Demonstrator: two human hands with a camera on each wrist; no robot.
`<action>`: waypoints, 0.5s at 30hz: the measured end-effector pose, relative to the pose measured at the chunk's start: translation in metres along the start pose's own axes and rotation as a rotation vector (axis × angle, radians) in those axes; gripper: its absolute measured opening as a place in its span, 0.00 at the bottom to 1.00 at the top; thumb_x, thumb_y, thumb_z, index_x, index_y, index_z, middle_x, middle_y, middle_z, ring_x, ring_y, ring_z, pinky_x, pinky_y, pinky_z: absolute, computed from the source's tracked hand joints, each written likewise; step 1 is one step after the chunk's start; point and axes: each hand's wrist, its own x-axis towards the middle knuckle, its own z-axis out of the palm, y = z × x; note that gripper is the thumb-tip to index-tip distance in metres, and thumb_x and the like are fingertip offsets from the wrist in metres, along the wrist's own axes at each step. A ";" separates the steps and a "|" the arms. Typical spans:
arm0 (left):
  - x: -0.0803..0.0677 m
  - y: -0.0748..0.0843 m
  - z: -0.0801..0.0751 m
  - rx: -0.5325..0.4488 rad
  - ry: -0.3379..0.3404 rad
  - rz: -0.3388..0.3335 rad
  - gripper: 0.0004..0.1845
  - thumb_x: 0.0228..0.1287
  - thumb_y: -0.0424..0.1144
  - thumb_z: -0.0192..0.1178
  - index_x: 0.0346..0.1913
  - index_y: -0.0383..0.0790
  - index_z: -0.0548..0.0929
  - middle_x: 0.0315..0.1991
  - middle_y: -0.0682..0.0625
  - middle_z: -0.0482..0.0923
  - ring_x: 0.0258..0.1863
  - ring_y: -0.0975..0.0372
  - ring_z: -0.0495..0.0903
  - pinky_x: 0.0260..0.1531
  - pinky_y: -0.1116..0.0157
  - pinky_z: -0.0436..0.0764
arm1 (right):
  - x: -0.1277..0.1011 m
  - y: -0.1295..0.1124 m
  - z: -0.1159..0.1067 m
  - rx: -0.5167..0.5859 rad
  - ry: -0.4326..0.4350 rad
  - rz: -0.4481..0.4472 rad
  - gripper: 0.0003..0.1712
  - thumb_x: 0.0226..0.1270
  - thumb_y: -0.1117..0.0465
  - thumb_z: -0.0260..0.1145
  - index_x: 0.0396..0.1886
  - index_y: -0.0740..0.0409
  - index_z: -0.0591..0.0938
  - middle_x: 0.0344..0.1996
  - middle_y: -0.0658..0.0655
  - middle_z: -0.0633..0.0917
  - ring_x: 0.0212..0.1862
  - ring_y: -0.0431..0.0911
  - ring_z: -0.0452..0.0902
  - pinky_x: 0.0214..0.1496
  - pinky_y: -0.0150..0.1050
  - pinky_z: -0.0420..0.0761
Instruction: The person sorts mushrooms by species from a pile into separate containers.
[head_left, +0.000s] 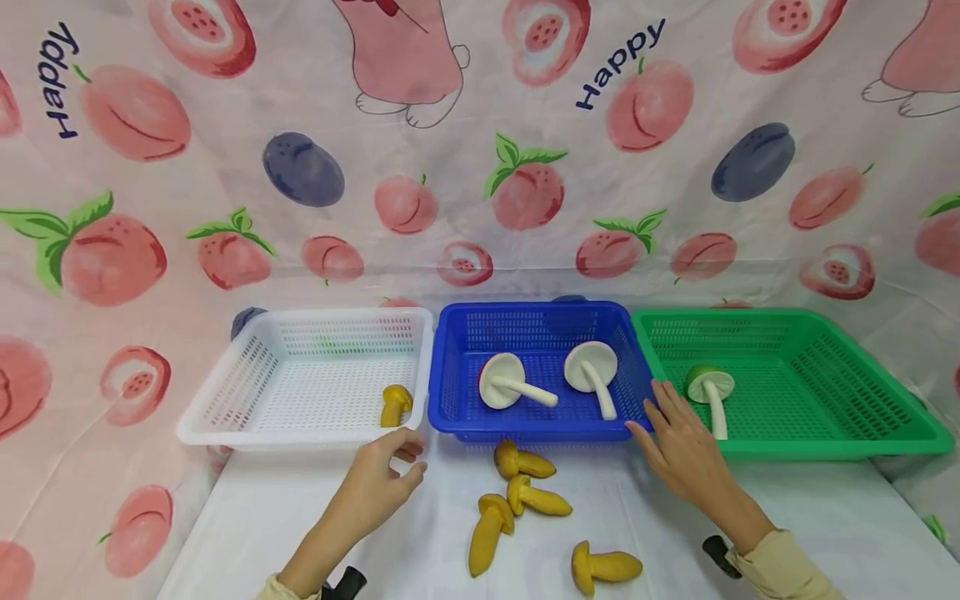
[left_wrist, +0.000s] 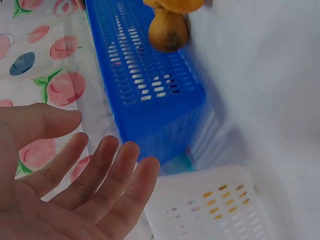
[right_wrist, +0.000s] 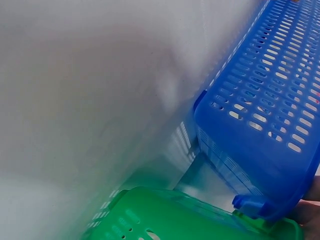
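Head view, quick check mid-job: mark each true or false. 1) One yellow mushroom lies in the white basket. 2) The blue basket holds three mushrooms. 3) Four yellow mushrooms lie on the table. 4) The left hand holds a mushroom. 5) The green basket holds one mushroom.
1) True: one yellow mushroom lies in the white basket.
2) False: the blue basket holds two white mushrooms.
3) True: four yellow mushrooms lie on the table.
4) False: the left hand holds nothing.
5) True: the green basket holds one green-capped mushroom.
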 end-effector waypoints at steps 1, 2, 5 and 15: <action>-0.002 -0.001 0.003 -0.001 -0.008 0.006 0.11 0.53 0.29 0.65 0.40 0.43 0.82 0.35 0.55 0.80 0.38 0.59 0.79 0.32 0.65 0.80 | 0.000 0.000 0.000 -0.001 0.003 -0.004 0.28 0.68 0.52 0.59 0.47 0.79 0.79 0.59 0.77 0.70 0.62 0.69 0.63 0.68 0.55 0.59; -0.004 -0.002 0.006 -0.004 -0.018 0.012 0.11 0.53 0.29 0.65 0.40 0.43 0.82 0.35 0.55 0.80 0.38 0.58 0.79 0.32 0.65 0.81 | 0.000 0.000 0.000 0.000 0.005 -0.006 0.28 0.68 0.52 0.59 0.47 0.79 0.79 0.59 0.76 0.70 0.62 0.69 0.63 0.68 0.55 0.59; -0.009 -0.006 0.017 -0.029 -0.058 0.042 0.11 0.54 0.29 0.64 0.41 0.40 0.81 0.35 0.53 0.80 0.37 0.56 0.79 0.31 0.67 0.80 | 0.001 0.001 0.001 -0.001 0.004 -0.008 0.28 0.68 0.52 0.59 0.47 0.79 0.79 0.58 0.76 0.71 0.62 0.69 0.63 0.68 0.56 0.59; -0.021 -0.012 0.055 -0.062 -0.212 -0.003 0.09 0.55 0.32 0.64 0.40 0.38 0.81 0.33 0.51 0.79 0.35 0.60 0.77 0.35 0.61 0.79 | -0.001 0.002 0.001 -0.007 0.000 -0.014 0.29 0.69 0.52 0.59 0.48 0.79 0.78 0.57 0.76 0.72 0.62 0.69 0.63 0.69 0.53 0.56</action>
